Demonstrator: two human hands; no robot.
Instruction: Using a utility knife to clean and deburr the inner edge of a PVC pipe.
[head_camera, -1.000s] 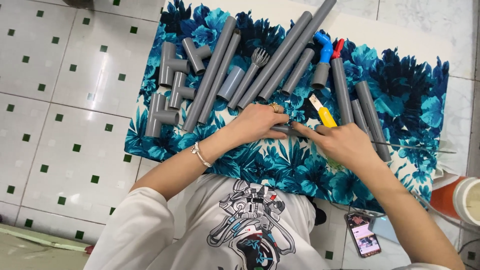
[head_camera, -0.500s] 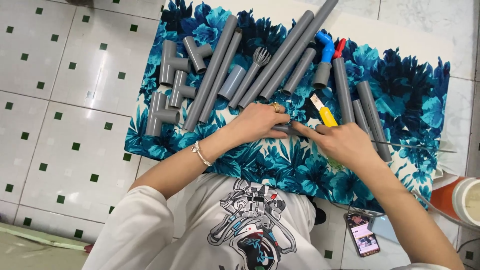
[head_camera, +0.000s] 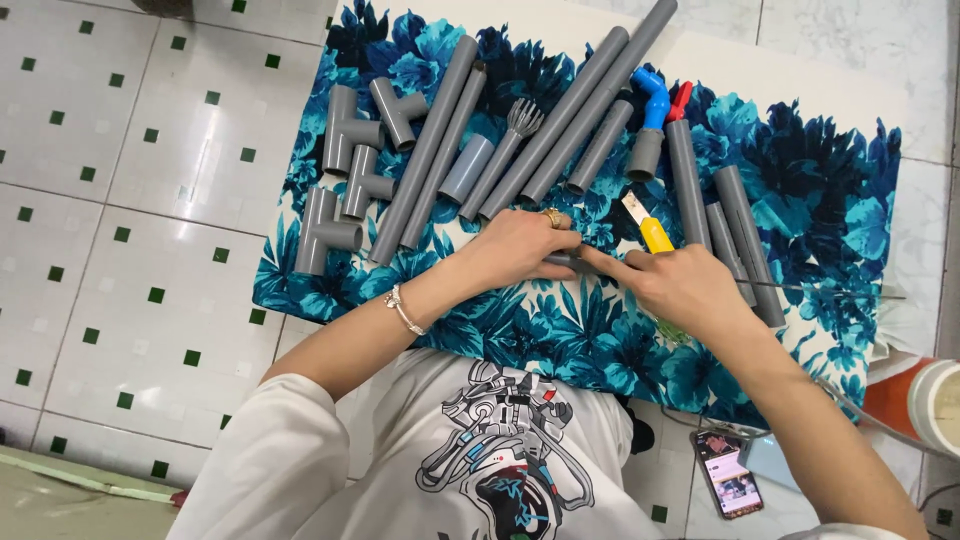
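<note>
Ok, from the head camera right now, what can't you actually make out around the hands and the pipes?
- Grey piece between the left hand and right hand: mostly covered by the fingers, so its shape is unclear.
- Yellow-handled tool: lower end hidden behind the right hand.
- Longest grey pipe: top end cut off by the frame edge.
- Phone screen: too small to read.
- White container: cut off at the right edge.

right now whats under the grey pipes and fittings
A blue flowered cloth lies under the grey pipes and fittings, spread over a white tiled floor. What the cloth covers beneath them cannot be seen.
</note>
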